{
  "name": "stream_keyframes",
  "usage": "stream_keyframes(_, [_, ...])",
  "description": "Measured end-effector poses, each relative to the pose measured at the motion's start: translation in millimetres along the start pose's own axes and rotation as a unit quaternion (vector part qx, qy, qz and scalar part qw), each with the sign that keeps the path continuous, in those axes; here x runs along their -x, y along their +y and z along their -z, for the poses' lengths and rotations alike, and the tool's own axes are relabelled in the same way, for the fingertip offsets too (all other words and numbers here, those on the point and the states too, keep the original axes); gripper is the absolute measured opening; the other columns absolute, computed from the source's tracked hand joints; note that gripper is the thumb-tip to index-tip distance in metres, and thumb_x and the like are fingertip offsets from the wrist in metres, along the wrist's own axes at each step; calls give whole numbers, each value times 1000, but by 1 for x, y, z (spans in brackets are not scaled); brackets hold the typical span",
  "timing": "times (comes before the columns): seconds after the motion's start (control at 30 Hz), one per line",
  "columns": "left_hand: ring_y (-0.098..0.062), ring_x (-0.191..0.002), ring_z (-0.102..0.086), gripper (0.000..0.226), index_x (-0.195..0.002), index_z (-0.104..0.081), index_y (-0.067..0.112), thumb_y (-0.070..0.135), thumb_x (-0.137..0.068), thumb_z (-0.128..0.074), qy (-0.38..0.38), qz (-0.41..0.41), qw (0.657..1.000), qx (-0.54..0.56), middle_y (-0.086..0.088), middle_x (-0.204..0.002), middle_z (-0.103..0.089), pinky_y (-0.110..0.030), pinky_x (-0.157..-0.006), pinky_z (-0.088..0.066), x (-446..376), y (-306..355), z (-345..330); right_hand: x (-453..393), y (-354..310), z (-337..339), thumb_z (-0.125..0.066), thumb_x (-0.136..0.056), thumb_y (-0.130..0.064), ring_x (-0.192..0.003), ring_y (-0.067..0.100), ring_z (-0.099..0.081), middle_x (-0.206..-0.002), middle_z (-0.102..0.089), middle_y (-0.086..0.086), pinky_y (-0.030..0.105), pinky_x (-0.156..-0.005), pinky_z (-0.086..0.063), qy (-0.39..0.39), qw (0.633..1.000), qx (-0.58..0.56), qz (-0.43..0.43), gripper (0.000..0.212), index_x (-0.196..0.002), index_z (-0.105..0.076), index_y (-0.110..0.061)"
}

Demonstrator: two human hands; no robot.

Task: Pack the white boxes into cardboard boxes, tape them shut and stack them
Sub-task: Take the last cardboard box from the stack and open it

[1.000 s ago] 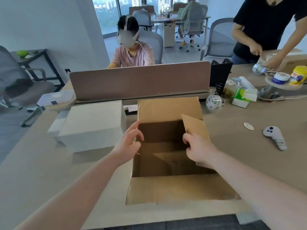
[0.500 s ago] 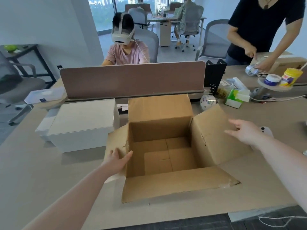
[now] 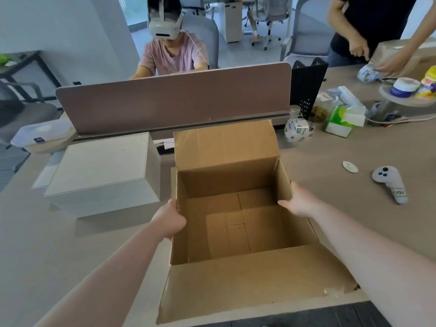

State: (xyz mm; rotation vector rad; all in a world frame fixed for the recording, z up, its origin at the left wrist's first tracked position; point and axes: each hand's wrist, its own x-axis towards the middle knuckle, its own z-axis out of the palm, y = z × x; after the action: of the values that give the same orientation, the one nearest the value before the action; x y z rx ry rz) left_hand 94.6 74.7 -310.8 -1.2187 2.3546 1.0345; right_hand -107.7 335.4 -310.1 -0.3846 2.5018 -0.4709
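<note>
A long grey-brown desk [image 3: 354,147] runs through an office, split by a low mauve divider [image 3: 174,100]. Past it stand grey office chairs [image 3: 309,31] on a pale grey floor [image 3: 236,53], and further back a white pedestal cabinet [image 3: 232,18]. A plain white wall [image 3: 70,24] rises at left, with a black-framed side table [image 3: 26,67] against it.

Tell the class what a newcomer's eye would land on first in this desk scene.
First, the open cardboard box at centre, empty, its flaps spread, with the left hand and right hand gripping its side walls. Next, the large white box just left of it on the table.
</note>
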Motion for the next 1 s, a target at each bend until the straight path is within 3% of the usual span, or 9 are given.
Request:
stream_keyframes(0.1, [-21, -86, -65, 31, -122, -38, 25, 14, -95, -49, -28, 5, 999, -37, -2, -107, -58, -32, -59, -60, -6, 8, 2, -14, 8, -3, -47, -99, -12, -143, 30, -27, -158, -22, 12, 40, -115, -28, 25, 999, 18, -12, 64, -153, -14, -11])
stream_keyframes(0.27, [-21, -82, -67, 17, -116, -45, 23, 20, -99, -44, -4, 20, 999, -34, -3, -99, -63, -33, -63, -60, -12, 9, -2, -30, 18, 3, -46, -96, -7, -141, 30, -31, -157, -26, 10, 39, -112, -31, 19, 1000, 5, -17, 65, -153, -17, -15])
stream_keyframes(0.43, [-19, -80, -68, 26, -123, -47, 23, 17, -98, -42, 5, 36, 999, -17, -1, -97, -64, -30, -57, -59, -5, 9, -3, -32, 19, 3, -47, -93, -8, -131, 33, -43, -150, -38, 12, 39, -104, -41, 19, 1000, 19, -12, 64, -152, -23, -16])
stream_keyframes(0.53, [-18, -77, -68, 30, -127, -45, 22, 20, -98, -45, 3, 52, 998, -30, -1, -99, -64, -31, -60, -61, 4, 14, -5, -32, 16, 8, -48, -95, -11, -137, 32, -37, -154, -32, 11, 37, -109, -36, 8, 999, 41, 0, 65, -153, -18, -13])
stream_keyframes(0.6, [-16, -79, -65, 39, -134, -40, 22, 34, -97, -48, -3, 61, 997, -51, -1, -110, -63, -30, -61, -59, 9, 17, -3, -31, 13, 10, -51, -97, -19, -138, 32, -37, -155, -31, 12, 37, -109, -35, 6, 998, 63, 9, 65, -153, -18, -11])
stream_keyframes(0.73, [-23, -106, -61, 80, -148, -26, 19, 70, -87, -41, -22, 70, 991, -112, -5, -138, -52, -32, -78, -52, 13, 16, 10, -25, -2, 14, -49, -96, -48, -134, 33, -41, -153, -33, 14, 38, -103, -40, 5, 997, 80, -1, 76, -152, -17, -7])
stream_keyframes(0.83, [-26, -119, -55, 85, -146, -32, 19, 77, -84, -32, 54, 61, 987, -139, -4, -139, -51, -39, -93, -50, 8, 9, 36, -26, -15, 23, -47, -95, -50, -122, 35, -52, -149, -39, 14, 38, -93, -49, 50, 995, 82, -14, 76, -152, -14, -12])
stream_keyframes(0.9, [-25, -110, -58, 70, -135, -45, 19, 69, -90, -29, 130, 40, 978, -160, -3, -126, -59, -38, -88, -50, 2, -1, 62, -25, -34, 30, -50, -95, -44, -116, 34, -56, -144, -45, 14, 39, -89, -52, 107, 990, 93, -1, 70, -150, -21, -13])
stream_keyframes(1.0, [-25, -106, -57, 52, -129, -49, 17, 54, -97, -30, 183, 3, 974, -132, -5, -121, -60, -35, -81, -46, -6, -23, 104, -14, -83, 30, -47, -97, -39, -119, 32, -54, -141, -49, 13, 37, -90, -49, 132, 985, 103, 40, 59, -147, -30, -12])
